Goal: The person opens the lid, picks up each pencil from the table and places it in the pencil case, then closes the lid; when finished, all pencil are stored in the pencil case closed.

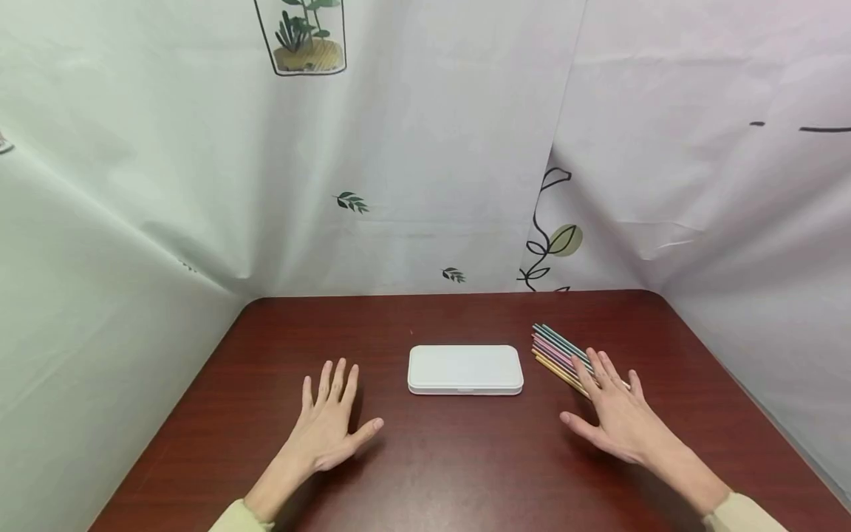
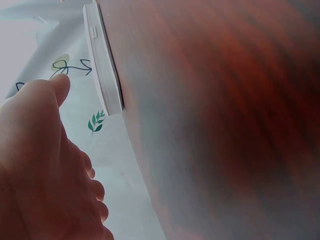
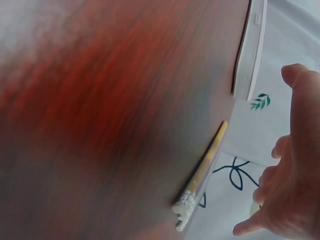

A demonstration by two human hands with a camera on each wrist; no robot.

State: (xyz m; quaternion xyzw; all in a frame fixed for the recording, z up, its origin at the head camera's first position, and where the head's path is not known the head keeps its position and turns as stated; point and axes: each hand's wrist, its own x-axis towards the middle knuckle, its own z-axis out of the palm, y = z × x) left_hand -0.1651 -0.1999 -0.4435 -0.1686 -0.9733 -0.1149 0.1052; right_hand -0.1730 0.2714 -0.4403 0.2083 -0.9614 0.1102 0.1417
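The work looks to be at its outset, since neither hand holds anything. The white case [image 1: 465, 370] lies flat near the middle of the worktop [image 1: 452, 458] with its lid [image 1: 464, 362] down, so what is inside, if anything, cannot be told. Just to its right, slim coloured sticks [image 1: 557, 354] in teal, pink, purple and yellow lie side by side on a slant, outside the case and apart from it. The left hand [image 1: 329, 427] is left of the case, well apart from it, fingers spread and thumb out. The right hand [image 1: 621, 420] also has its fingers spread, over the near end of the sticks; the right wrist view shows a gap between them. In my judgement no step is done: all the handling is left.
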